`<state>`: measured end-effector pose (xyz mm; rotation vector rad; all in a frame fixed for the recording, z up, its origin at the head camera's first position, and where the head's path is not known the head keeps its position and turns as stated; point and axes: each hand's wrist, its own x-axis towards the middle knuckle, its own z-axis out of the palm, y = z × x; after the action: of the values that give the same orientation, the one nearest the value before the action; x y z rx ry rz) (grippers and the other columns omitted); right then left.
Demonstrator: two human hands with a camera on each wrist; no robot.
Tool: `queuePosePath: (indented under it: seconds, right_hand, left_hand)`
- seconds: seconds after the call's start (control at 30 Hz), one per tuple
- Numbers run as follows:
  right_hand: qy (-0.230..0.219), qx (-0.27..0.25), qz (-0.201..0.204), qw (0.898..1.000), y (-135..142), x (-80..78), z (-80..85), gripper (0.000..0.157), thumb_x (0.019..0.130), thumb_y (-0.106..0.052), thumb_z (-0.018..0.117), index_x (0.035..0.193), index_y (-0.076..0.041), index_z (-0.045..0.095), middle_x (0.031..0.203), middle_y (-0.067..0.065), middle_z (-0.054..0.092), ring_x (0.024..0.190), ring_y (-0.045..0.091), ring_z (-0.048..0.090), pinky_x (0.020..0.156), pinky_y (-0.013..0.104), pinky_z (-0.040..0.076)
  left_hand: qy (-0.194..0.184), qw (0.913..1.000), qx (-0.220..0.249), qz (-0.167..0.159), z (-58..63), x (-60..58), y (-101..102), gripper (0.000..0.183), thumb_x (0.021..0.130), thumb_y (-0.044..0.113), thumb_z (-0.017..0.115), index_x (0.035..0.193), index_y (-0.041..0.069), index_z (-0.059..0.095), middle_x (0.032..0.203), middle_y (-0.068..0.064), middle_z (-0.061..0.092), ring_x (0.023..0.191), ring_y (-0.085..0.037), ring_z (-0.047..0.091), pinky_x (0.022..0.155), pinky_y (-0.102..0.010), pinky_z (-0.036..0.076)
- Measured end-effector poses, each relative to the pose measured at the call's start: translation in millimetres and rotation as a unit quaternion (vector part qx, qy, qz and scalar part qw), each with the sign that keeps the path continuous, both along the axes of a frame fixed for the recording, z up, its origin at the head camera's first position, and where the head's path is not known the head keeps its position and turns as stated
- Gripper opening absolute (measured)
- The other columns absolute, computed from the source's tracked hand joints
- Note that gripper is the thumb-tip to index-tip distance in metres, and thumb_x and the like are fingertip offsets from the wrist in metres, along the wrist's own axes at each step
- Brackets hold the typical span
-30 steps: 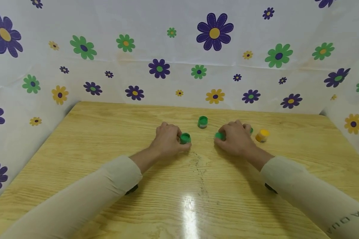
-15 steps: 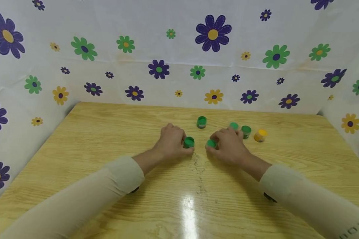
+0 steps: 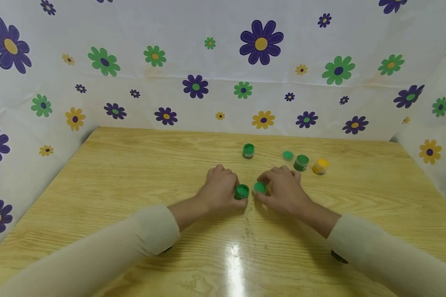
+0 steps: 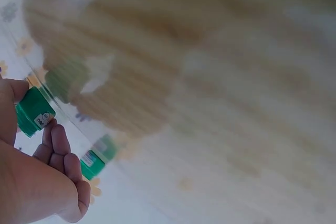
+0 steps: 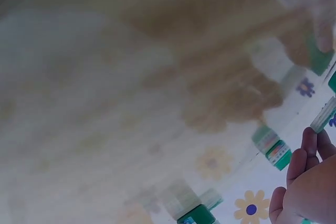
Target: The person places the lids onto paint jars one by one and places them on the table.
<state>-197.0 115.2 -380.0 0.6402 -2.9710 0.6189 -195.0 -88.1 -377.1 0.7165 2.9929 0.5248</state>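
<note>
My left hand (image 3: 221,189) holds a small open green paint jar (image 3: 242,192) between thumb and fingers, just above or on the wooden table; which of these, I cannot tell. In the left wrist view the label of this paint jar (image 4: 38,111) shows. Close to its right, my right hand (image 3: 284,189) pinches a light green round lid (image 3: 260,187) by its edge. A narrow gap separates lid and jar. The right wrist view shows the thin side of the lid (image 5: 324,115) at the fingertips.
Behind the hands stands another green paint jar (image 3: 248,151), its top open. Further right, a light green lid (image 3: 288,155) lies flat beside a green jar (image 3: 301,162) and a yellow jar (image 3: 321,166). A flowered cloth (image 3: 223,99) hangs behind the wooden table (image 3: 152,165).
Both hands have come closer together and nearer to me. The left hand carried the open jar rightward; the right hand brought the lid leftward, uncovering the other lid and green jar behind it.
</note>
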Motion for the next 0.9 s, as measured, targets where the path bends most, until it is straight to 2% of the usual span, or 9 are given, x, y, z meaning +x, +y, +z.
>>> queuePosePath:
  seconds: [0.2,0.47,0.63,0.77,0.9]
  right_hand:
    - [-0.011,-0.015,-0.005,1.000,2,14.0,2.2,0.031,0.084,-0.032,0.075,0.108,-0.012,0.072,0.099,-0.001,0.067,0.100,0.023,0.052,0.088,0.050,0.027]
    - [-0.010,-0.057,-0.014,0.998,5,26.7,7.6,0.030,0.082,-0.024,0.073,0.109,-0.011,0.071,0.103,0.002,0.066,0.105,0.025,0.052,0.093,0.055,0.027]
    - [-0.004,-0.094,-0.009,0.996,8,26.7,8.2,0.028,0.082,-0.019,0.071,0.109,-0.010,0.071,0.104,0.003,0.067,0.105,0.025,0.052,0.091,0.053,0.028]
    - [0.013,-0.123,0.009,0.992,11,23.9,6.3,0.027,0.082,-0.018,0.071,0.108,-0.010,0.071,0.104,0.004,0.067,0.103,0.024,0.054,0.092,0.055,0.031]
    - [0.049,-0.147,0.037,0.987,13,20.9,3.5,0.027,0.080,-0.018,0.073,0.106,-0.010,0.071,0.102,0.003,0.067,0.102,0.023,0.054,0.095,0.058,0.030]
  left_hand:
    - [0.003,0.9999,0.001,-0.012,2.0,14.6,6,0.034,0.077,0.040,0.077,0.083,0.009,0.064,0.082,0.003,0.061,0.083,-0.019,0.044,0.093,-0.046,0.040]
    - [-0.011,0.9995,0.025,-0.014,5.1,29.1,9,0.030,0.077,0.038,0.075,0.080,0.011,0.062,0.082,0.004,0.060,0.083,-0.018,0.043,0.094,-0.043,0.037]
    - [-0.013,0.9991,0.040,-0.007,5.8,27.4,10,0.029,0.078,0.036,0.076,0.080,0.011,0.062,0.083,0.004,0.061,0.084,-0.018,0.043,0.097,-0.045,0.037]
    - [0.008,0.9995,0.028,-0.010,3.7,24.1,8,0.033,0.077,0.039,0.077,0.084,0.009,0.064,0.086,0.002,0.062,0.086,-0.019,0.044,0.099,-0.046,0.037]
    - [0.033,0.9990,0.020,-0.022,-0.4,20.5,5,0.031,0.078,0.036,0.076,0.084,0.009,0.062,0.085,0.002,0.060,0.087,-0.019,0.042,0.096,-0.043,0.037]
